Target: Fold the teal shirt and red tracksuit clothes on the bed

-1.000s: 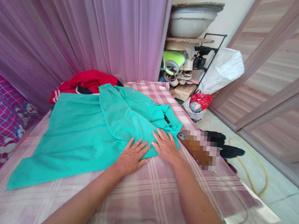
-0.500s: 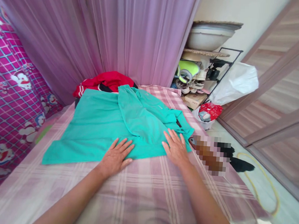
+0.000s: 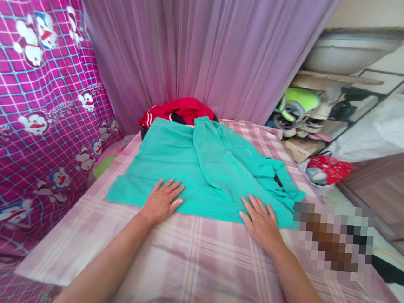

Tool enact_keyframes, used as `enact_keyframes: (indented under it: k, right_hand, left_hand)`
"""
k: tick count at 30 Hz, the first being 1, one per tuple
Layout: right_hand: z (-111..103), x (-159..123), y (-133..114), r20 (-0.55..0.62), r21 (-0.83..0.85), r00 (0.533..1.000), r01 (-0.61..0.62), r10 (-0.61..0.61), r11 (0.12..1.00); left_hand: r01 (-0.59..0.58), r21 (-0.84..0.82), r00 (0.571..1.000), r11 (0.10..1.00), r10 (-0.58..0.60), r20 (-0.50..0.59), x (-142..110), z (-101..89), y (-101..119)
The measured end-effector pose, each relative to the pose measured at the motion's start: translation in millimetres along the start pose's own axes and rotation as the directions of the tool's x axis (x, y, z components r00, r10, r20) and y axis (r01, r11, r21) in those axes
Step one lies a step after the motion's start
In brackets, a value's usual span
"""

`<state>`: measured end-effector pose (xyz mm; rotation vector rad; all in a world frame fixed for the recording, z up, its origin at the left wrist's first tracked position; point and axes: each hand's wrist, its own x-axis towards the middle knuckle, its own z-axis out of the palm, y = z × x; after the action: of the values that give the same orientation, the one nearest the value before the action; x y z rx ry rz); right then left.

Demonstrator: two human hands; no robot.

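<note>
- here's the left hand (image 3: 161, 202), fingers spread flat on the teal garment (image 3: 163, 153), near edge!
- right hand (image 3: 260, 221), same story, splayed on that edge!
- garment fans away toward twelve o'clock from both!
- rack (image 3: 390, 73) at one o'clock from the right hand, carrying shoes (image 3: 314, 126)!
- two o'clock: white bag (image 3: 321, 190), red bundle (image 3: 333, 170) inside!

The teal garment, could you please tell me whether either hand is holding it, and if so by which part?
Nothing is held: the left hand and the right hand lie open and flat on the teal garment, along its near edge.
</note>
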<state>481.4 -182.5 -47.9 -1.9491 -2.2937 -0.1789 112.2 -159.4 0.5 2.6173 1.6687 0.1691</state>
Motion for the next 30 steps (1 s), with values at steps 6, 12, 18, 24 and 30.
enact_keyframes:
  k: [6, 12, 18, 24, 30]
  right_hand:
    - [-1.0, -0.6, -3.6, -0.027, -0.025, 1.0, -0.016, 0.015, 1.0]
    - [-3.0, 0.6, -1.5, 0.008, 0.0, 1.0, -0.016, 0.016, 1.0]
    - [-26.9, 7.7, -22.5, -0.088, 0.047, 0.995, -0.052, 0.056, 0.998]
    - [-32.2, 18.5, -49.8, -0.036, 0.052, 0.999, 0.001, 0.001, 0.999]
    - [-25.9, 17.7, -55.1, 0.095, 0.048, 0.995, -0.026, 0.022, 0.999]
  left_hand:
    - [0.35, 0.093, 0.936, 0.932, -0.352, 0.002, -23.5, -4.9, -64.4]
    - [0.346, 0.116, 0.938, 0.931, -0.345, -0.026, -27.7, 2.7, -92.5]
    - [0.347, 0.131, 0.938, 0.929, -0.344, -0.043, -26.5, 1.4, -85.3]
    - [0.378, 0.129, 0.926, 0.917, -0.376, -0.039, -26.1, -2.1, -81.2]
    - [0.391, 0.073, 0.92, 0.918, -0.391, -0.007, -22.8, -2.7, -84.5]
